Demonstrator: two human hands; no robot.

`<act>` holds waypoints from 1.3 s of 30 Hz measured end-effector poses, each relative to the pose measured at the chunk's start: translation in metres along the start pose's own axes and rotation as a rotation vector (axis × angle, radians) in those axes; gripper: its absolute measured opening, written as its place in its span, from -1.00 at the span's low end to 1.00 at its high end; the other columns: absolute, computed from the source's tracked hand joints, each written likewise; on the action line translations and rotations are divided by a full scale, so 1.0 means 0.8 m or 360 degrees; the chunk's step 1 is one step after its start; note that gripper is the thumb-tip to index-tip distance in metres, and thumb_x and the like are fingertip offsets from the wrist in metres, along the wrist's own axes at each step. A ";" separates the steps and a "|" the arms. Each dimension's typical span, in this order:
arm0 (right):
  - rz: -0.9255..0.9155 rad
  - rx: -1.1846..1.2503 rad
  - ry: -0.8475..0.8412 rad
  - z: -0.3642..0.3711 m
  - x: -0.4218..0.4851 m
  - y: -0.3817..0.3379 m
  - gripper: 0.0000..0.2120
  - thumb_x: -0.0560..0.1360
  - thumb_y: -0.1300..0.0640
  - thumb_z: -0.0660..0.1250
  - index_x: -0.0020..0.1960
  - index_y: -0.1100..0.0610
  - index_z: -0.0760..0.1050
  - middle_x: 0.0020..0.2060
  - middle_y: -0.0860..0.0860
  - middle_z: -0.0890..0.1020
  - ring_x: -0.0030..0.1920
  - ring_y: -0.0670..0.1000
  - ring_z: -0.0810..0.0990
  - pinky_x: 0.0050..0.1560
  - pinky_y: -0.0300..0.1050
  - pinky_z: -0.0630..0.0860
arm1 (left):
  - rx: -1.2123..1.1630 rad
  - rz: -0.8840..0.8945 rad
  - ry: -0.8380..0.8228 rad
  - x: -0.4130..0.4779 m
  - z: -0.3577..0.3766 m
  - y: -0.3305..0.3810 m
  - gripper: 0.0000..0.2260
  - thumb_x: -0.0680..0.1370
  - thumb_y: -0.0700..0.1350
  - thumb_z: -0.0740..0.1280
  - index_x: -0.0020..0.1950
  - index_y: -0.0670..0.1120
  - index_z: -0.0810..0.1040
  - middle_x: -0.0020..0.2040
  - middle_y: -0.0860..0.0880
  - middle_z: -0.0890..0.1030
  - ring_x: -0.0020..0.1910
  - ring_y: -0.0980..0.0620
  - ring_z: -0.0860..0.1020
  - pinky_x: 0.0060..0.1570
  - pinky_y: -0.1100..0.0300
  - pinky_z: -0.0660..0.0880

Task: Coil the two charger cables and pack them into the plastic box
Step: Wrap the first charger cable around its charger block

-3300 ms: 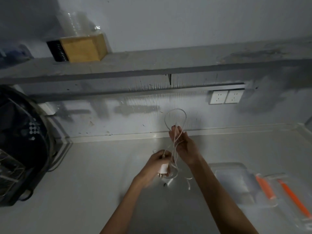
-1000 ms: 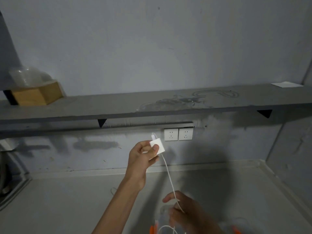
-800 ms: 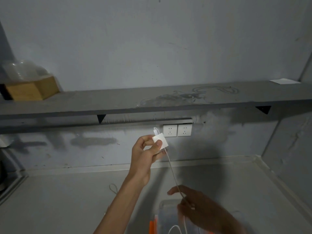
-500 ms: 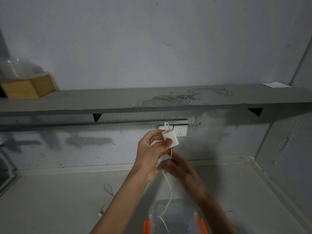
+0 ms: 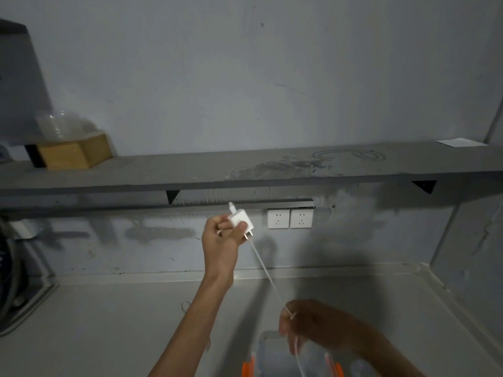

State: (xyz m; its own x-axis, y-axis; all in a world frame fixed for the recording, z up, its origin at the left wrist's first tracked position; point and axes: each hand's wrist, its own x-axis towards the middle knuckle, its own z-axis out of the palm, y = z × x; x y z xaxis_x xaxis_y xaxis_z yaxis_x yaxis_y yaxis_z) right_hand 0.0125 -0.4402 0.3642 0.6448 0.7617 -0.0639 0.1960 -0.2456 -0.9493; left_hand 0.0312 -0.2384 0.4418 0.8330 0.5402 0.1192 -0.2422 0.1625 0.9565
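Two bare forearms show, with no sleeve, watch, band or ring on either. The left hand (image 5: 223,238), near the picture's centre, is the better lit: knuckles, thumbnail and wrist tendons read clearly, and its slim forearm runs off toward 6 o'clock. The right hand (image 5: 317,323), toward 5 o'clock, lies in shadow and is slightly blurred, so its fingers and nails are hard to tell apart.

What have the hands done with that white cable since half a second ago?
The right hand slid down from just under the left hand, pulling the thin white cable straight and taut. The left hand still grips the white square charger plug, raised before the wall sockets.
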 end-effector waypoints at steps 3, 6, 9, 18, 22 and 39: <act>-0.0027 -0.0435 0.0078 -0.015 0.012 0.058 -0.78 0.45 0.22 0.29 -0.10 -0.11 0.54 -0.25 -0.11 0.68 -0.18 -0.18 0.60 -0.06 -0.19 0.51 | -0.0098 0.0099 -0.0026 0.001 -0.005 0.015 -0.74 0.50 -0.36 0.38 0.17 -0.27 0.48 0.05 -0.17 0.58 -0.04 -0.11 0.63 -0.12 0.08 0.65; -0.0226 -0.0755 0.0516 -0.045 0.035 0.133 -0.71 0.57 -0.10 0.20 0.27 -0.31 0.38 0.21 -0.11 0.57 0.26 -0.08 0.48 0.34 -0.15 0.33 | -0.0240 0.0167 -0.0121 -0.006 -0.004 0.037 -0.76 0.52 -0.38 0.34 0.17 -0.30 0.47 -0.03 -0.09 0.59 -0.10 -0.08 0.64 -0.10 0.05 0.67; -0.0278 -0.0648 0.0713 -0.067 0.059 0.168 -0.52 0.56 -0.17 0.11 0.46 -0.12 0.25 0.47 -0.10 0.32 0.48 -0.14 0.23 0.45 -0.23 0.22 | -0.0438 0.0056 -0.0264 -0.011 -0.003 0.062 -0.77 0.53 -0.36 0.32 0.18 -0.29 0.47 -0.02 -0.14 0.56 -0.24 0.01 0.67 -0.12 0.07 0.66; 0.0504 0.0180 0.0876 -0.120 0.073 0.192 -0.74 0.48 0.44 0.17 -0.22 0.22 0.57 -0.35 0.08 0.61 -0.56 -0.21 0.48 -0.50 -0.39 0.36 | -0.0410 0.0035 -0.0549 -0.041 0.012 0.106 -0.69 0.49 -0.36 0.35 0.23 -0.31 0.47 -0.06 -0.18 0.57 -0.20 -0.05 0.66 -0.18 0.12 0.63; 0.0128 -0.0160 0.0680 -0.103 0.072 0.088 -0.73 0.42 0.21 0.36 0.05 -0.07 0.60 0.07 0.05 0.66 -0.07 -0.08 0.57 -0.06 -0.20 0.44 | -0.0352 -0.0072 -0.0552 -0.040 0.030 0.087 -0.74 0.48 -0.39 0.37 0.16 -0.27 0.50 -0.13 -0.14 0.57 -0.25 -0.01 0.68 -0.06 -0.01 0.65; -0.0757 -0.1696 0.1277 -0.040 -0.032 -0.163 -0.78 0.57 -0.08 0.19 -0.03 -0.03 0.58 -0.17 -0.11 0.70 -0.21 -0.05 0.65 -0.28 -0.06 0.57 | 0.0449 0.0089 -0.0481 -0.030 0.019 0.027 -0.77 0.45 -0.37 0.43 0.02 -0.11 0.57 -0.25 -0.01 0.54 -0.16 -0.01 0.59 -0.14 0.10 0.66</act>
State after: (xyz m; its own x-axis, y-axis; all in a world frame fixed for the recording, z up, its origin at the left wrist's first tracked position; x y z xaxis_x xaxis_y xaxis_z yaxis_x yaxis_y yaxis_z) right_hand -0.0058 -0.4473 0.4996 0.5280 0.4448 0.7234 0.7331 -0.6688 -0.1238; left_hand 0.0131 -0.2602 0.4636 0.9411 0.2685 0.2054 -0.1802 -0.1157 0.9768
